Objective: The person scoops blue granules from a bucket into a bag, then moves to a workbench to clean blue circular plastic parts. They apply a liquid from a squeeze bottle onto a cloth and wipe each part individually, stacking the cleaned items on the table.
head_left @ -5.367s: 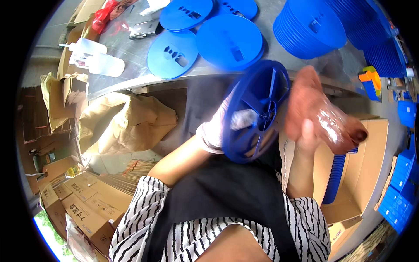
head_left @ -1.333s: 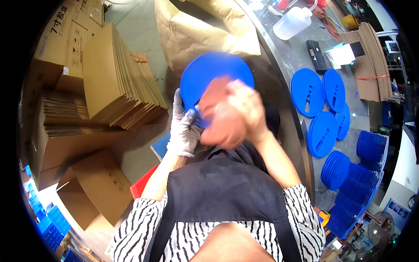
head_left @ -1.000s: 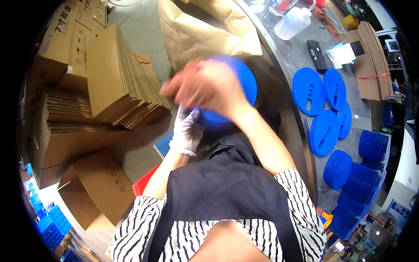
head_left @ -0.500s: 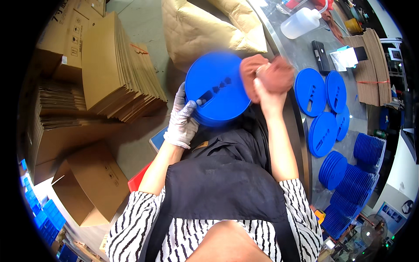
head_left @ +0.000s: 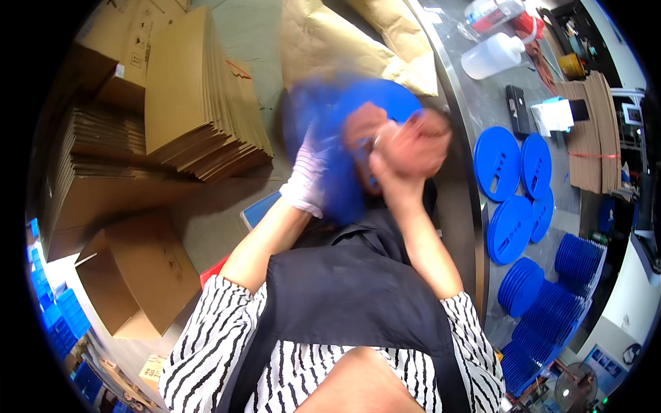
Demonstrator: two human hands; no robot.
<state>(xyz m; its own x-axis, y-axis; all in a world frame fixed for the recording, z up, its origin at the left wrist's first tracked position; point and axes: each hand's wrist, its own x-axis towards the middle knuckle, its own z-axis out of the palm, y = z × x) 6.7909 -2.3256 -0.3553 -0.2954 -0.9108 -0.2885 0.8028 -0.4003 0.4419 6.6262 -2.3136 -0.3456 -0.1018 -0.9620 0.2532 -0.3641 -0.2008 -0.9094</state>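
Note:
In front of my apron are round blue plastic discs [head_left: 394, 98], heavily smeared by motion. One part stands tilted at the left and a flatter part lies behind, so I cannot tell how many there are. My left hand [head_left: 308, 179], in a pale knitted glove, grips them at the left edge. My bare right hand [head_left: 398, 180] is closed round a bunched reddish-brown cloth [head_left: 418, 143], which overlaps the discs' right side. Its fingers are partly hidden by the cloth.
The metal bench [head_left: 441, 41] at my right bears loose blue discs [head_left: 497, 164], stacked discs [head_left: 554, 303], a white squeeze bottle [head_left: 492, 57] and a black box [head_left: 517, 110]. Flattened cartons [head_left: 182, 82] and an open carton [head_left: 148, 275] stand left. Brown paper [head_left: 323, 41] lies ahead.
The discs have swung from lying nearly flat to a tilted, blurred position. My right hand with the cloth has moved left and nearer, over the discs. The whole view has shifted slightly.

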